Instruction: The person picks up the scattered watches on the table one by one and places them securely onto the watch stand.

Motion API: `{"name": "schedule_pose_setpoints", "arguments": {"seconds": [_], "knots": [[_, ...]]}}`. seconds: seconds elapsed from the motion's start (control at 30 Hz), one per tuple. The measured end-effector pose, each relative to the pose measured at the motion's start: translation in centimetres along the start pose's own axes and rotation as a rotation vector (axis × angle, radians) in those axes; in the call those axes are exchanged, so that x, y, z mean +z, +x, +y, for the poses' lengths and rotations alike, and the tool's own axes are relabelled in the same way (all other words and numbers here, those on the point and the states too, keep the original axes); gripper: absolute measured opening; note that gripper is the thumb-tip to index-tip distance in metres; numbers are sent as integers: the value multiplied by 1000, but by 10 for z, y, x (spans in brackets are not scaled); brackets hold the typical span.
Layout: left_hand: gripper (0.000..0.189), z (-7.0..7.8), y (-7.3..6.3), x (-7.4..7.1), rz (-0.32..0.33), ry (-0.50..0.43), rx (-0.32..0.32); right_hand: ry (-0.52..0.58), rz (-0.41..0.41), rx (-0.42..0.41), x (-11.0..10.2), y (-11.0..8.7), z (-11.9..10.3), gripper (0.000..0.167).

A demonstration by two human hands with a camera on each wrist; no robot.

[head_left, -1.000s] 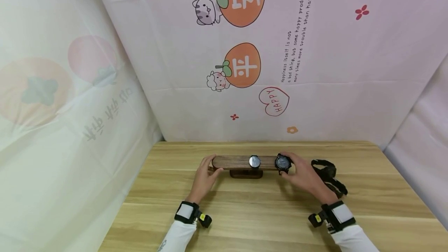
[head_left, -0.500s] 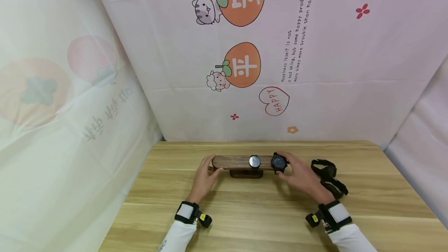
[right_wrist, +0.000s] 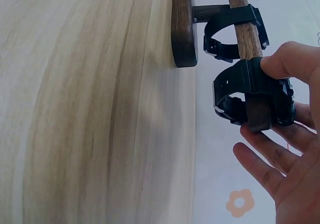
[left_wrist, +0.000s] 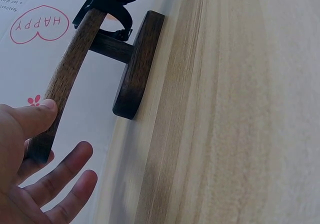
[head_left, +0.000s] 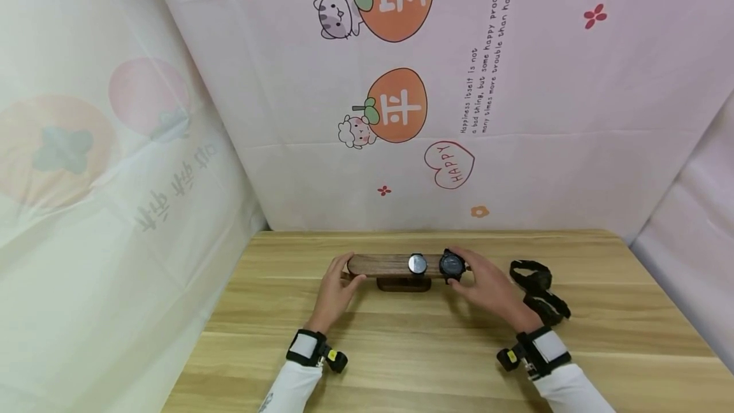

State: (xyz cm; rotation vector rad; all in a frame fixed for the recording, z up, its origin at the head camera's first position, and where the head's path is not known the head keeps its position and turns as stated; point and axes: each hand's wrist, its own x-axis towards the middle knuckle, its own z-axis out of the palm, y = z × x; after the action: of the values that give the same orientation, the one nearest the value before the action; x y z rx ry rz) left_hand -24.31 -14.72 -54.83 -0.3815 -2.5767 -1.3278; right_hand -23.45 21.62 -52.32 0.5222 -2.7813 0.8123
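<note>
A dark wooden watch stand (head_left: 378,266) stands on the table, its long bar raised on a short post above a foot (left_wrist: 142,66). My left hand (head_left: 334,296) grips the bar's left end between thumb and fingers, with other fingers spread below. At the bar's right end, my right hand (head_left: 490,282) pinches a black wristwatch (head_left: 452,265) whose strap loops around the bar. The right wrist view shows the thumb on that watch's strap (right_wrist: 242,81). A second watch (head_left: 417,264), with a pale reflecting dial and dark strap, hangs around the bar just left of it.
Two dark strapped items, apparently watches (head_left: 539,285), lie on the wooden table (head_left: 413,349) right of my right hand. A white printed cloth (head_left: 321,190) hangs behind the table's far edge, with more cloth at both sides.
My right hand has slid the black watch leftward along the bar, closer to the second watch. The left hand, the stand and the second watch have stayed in place.
</note>
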Motion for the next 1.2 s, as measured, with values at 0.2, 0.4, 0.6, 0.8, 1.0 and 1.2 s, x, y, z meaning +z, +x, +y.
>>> {"name": "schedule_pose_setpoints", "arguments": {"seconds": [0.2, 0.4, 0.6, 0.8, 1.0, 1.2], "knots": [[62, 0, 0, 0, -2, 1, -12, 6, 4, -3, 2, 1, 0, 74], [63, 1, 1, 1, -6, -2, -24, 22, 14, -16, 6, 4, -1, 74], [63, 1, 1, 1, -9, -2, -30, 20, 22, -32, 8, 6, -3, 72], [63, 0, 2, 0, -9, -5, -27, 7, 32, -38, 10, 8, -7, 72], [63, 1, 2, 0, -16, 0, -37, -5, 32, -43, 12, 9, -8, 73], [63, 2, 2, 0, -13, -3, -38, -2, 28, -42, 14, 11, -6, 73]]}}
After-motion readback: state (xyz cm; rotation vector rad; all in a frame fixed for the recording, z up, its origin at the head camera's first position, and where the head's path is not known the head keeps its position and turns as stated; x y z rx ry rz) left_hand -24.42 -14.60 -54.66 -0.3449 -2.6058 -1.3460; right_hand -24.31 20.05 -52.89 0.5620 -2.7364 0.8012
